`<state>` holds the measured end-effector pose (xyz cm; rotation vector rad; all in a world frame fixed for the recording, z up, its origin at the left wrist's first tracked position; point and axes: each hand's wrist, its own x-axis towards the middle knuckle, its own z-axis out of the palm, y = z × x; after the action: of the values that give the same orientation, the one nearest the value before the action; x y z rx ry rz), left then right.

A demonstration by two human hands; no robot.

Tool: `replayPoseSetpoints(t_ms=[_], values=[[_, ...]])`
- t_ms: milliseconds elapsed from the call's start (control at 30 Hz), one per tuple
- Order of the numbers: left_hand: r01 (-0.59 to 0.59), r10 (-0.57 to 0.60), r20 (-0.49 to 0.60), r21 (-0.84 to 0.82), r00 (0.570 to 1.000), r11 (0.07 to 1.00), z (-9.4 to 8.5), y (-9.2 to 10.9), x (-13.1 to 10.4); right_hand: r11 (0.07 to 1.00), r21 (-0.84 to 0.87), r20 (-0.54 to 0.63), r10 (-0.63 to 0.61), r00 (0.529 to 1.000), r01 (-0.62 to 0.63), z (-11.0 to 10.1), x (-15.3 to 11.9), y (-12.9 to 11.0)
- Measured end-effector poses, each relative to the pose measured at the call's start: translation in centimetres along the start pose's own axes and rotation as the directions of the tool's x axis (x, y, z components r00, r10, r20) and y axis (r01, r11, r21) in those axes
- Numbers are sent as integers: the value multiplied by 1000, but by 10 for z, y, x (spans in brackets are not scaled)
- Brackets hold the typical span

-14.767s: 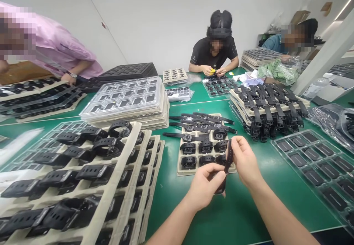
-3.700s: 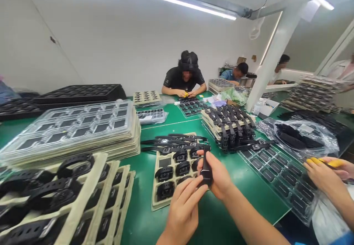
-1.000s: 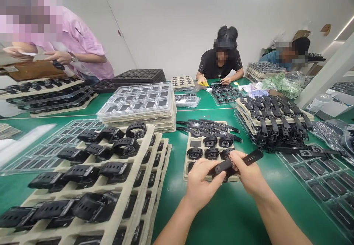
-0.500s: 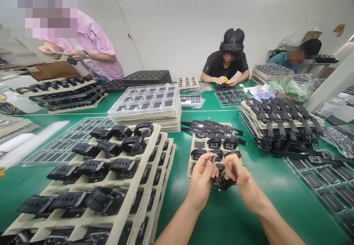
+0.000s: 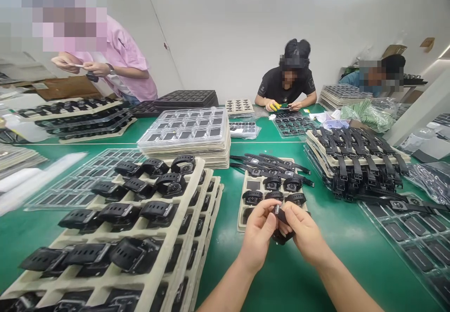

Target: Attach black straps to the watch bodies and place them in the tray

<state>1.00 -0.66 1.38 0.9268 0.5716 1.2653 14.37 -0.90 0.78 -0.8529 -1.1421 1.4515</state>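
Observation:
Between my two hands is a black watch, held over the near edge of a beige tray. My left hand pinches the strap end near its buckle. From the other side, the fingers of my right hand are closed on the same strap, and the two hands nearly touch. The watch body hangs below, partly hidden by the fingers. Looped black watches fill several cells of the tray. Behind them, watches with straps laid flat lie across the tray's far end.
Stacked beige trays of watches rise at the left, with a stack of clear-covered trays behind. Another watch stack and a clear tray are on the right. Three people work beyond the green table.
My right hand has moved left and closed onto the strap, bringing both hands together. The watch body now hangs more hidden beneath the fingers. The person opposite has shifted their hands.

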Motion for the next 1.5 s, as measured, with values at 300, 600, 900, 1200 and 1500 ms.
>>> replayPoseSetpoints(t_ms=[300,600,900,1200,1500], values=[[-129,115,71,234,991,964,-7,-6,0,991,130,-74,52,996,-42,5,0,5],[-158,166,19,429,986,889,-8,-6,1,998,36,-126,-51,991,56,9,-5,8],[-216,172,131,566,976,796,-5,-3,1,985,170,-134,55,989,-32,8,-1,1],[26,-22,-18,287,1000,957,-1,-11,3,993,89,-248,100,963,-80,9,-3,-5],[306,-319,135,108,938,946,2,-4,7,992,-125,-80,15,997,-25,-14,-3,-29]])
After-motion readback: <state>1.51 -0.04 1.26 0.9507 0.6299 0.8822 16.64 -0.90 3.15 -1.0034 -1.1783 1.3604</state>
